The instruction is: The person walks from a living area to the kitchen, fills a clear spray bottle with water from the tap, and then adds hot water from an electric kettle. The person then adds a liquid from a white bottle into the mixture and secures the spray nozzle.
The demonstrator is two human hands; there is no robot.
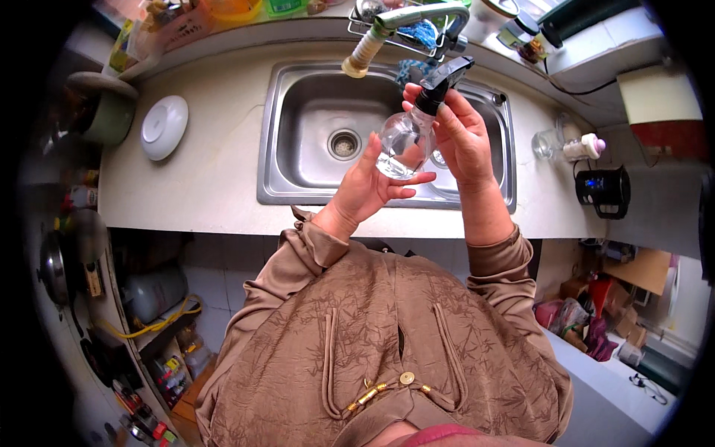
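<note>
Over the sink (pixel 272 149) I hold a clear, rounded spray bottle (pixel 404 145) with a black trigger head, tilted so that its top leans to the right. Some clear liquid seems to lie in its lower part. My left hand (pixel 361 186) cups the bottle's base from below and the left, fingers reaching under it. Around the neck, just below the trigger head, close the thumb and fingers of my right hand (pixel 465 138). The bottle hides part of both hands' fingers.
A tap (pixel 406 16) with a pale nozzle hangs over the basin, a wire rack with a blue scrubber (pixel 421 33) behind it. On the counter stand a white dish (pixel 164 128) at left, a glass jar (pixel 547 144) and a black kettle (pixel 602 192) at right.
</note>
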